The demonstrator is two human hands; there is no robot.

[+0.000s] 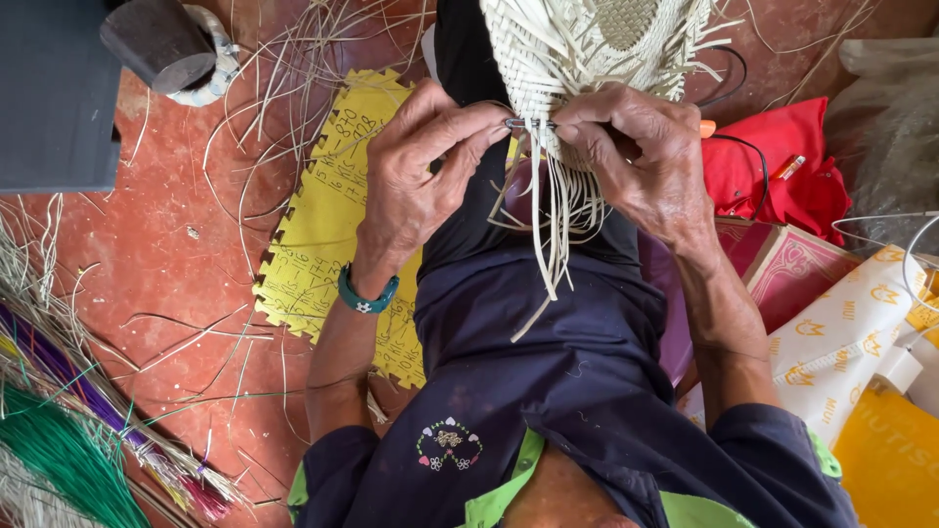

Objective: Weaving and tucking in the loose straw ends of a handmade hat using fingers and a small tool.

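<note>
dark shirt (pixel 548 391) below; both hands (pixel 533 156) pinch pale strips (pixel 553 225) of woven basket (pixel 587 49).

The frame shows one woven basket (pixel 587 59), one yellow foam mat (pixel 323 225), one red cloth (pixel 782 166), two hands and one green wristband (pixel 367 296).

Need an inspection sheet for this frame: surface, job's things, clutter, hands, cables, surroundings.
Surface: red-brown floor, yellow jigsaw-edged foam mat under the person's lap.
Job's things: pale woven straw piece with loose strands hanging; small thin metal tool at its edge.
Clutter: stray pale straw strips across the floor; dyed green and purple straw bundles.
Hands: left hand and right hand both pinch at the weave's lower edge, by the tool.
Cables: black cable over the red cloth.
Surroundings: patterned white and maroon boxes, dark wooden block.
</note>
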